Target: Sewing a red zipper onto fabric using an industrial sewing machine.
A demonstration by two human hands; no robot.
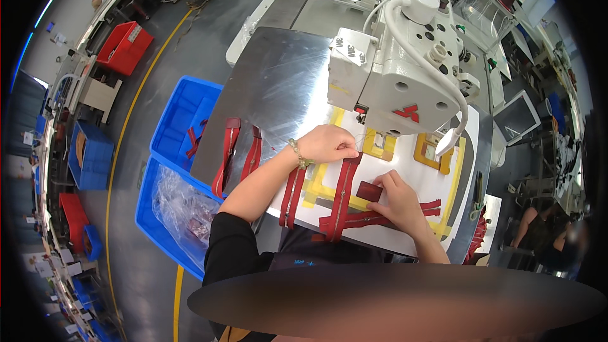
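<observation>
My left hand [326, 144], with a beaded bracelet at its wrist, is closed in a pinch at the upper end of a red zipper [345, 193]. Fine threads show beside its fingertips, close to the sewing machine's head [405, 88]. Thumb and fingers of my right hand [403, 206] grip a small dark red patch [368, 191] by its right side. Beneath that hand another red zipper [364, 220] lies crosswise on the white work plate. A further red zipper [291, 197] hangs over the plate's front edge, next to my left forearm.
Two yellow frames [379, 145] [425, 151] lie on the plate under the machine. More red zippers [229, 152] rest on the metal table [272, 69] at left. Blue bins [183, 107] stand beyond its left edge, one with clear plastic bags [177, 199]. A white cable [405, 44] loops down the machine.
</observation>
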